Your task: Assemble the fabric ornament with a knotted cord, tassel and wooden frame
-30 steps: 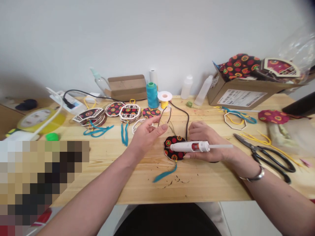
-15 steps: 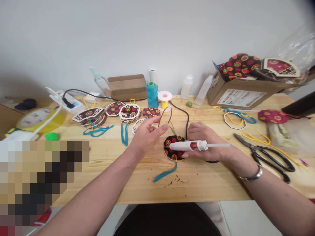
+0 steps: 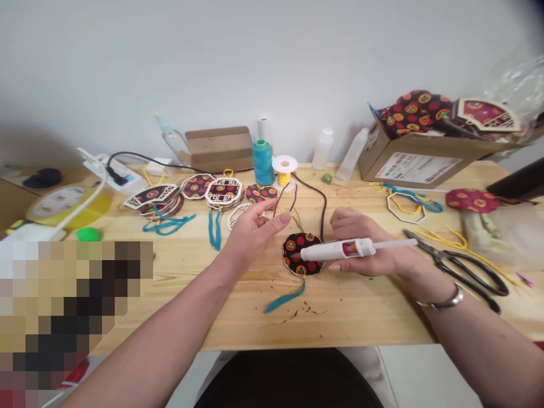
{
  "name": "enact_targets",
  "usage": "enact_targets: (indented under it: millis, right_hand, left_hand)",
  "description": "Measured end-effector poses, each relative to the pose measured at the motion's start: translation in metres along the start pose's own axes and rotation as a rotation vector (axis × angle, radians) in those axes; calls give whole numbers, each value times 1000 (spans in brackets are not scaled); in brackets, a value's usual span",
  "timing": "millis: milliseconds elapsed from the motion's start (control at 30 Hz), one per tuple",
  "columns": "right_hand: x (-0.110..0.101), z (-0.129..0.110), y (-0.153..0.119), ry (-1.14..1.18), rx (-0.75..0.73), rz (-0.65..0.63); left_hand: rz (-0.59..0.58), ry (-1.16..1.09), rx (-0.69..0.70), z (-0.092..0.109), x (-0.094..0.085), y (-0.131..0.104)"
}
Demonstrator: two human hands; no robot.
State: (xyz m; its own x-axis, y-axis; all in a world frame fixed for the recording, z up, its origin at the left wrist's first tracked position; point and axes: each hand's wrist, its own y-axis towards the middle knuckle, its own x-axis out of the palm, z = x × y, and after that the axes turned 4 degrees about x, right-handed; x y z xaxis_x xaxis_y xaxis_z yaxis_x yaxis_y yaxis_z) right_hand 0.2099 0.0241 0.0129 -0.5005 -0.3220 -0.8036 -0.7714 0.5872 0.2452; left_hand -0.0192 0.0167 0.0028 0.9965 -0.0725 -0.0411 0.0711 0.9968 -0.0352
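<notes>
In my right hand (image 3: 359, 241) is a white glue gun (image 3: 335, 249), its glue stick pointing right and its nozzle to the left. That nozzle is over a dark, flower-patterned fabric pendant (image 3: 297, 243) lying flat on the table, with a teal tassel (image 3: 284, 300) at its near edge. My left hand (image 3: 257, 226) hovers left of the pendant, thumb and fingers apart. A thin dark cord loop (image 3: 293, 198) passes by its fingertips; contact with it is unclear.
Finished pendants (image 3: 224, 192) lie at the back left, near a teal thread cone (image 3: 263, 164) and yellow spool (image 3: 284, 167). Black-handled scissors (image 3: 463, 269) lie right, below a carton of fabric pieces (image 3: 416, 161). A black cable (image 3: 321, 198) runs behind my right hand.
My right hand has drawn the glue gun a little to the right, uncovering more of the pendant. My left hand has stayed nearly still.
</notes>
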Motion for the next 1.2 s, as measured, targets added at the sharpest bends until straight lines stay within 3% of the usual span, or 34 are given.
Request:
enact_targets:
  millis: [200,867,1200]
  right_hand:
    - [-11,2,-9,76,-11,-14]
    - [-12,4,-12,-2,-11,-168]
    - [-12,5,-11,24,-11,-154]
  left_hand:
    - [35,-16,-21,-1,0,1]
    - [27,-11,3,-1,1,0]
    - [17,-20,-15,-2,1,0]
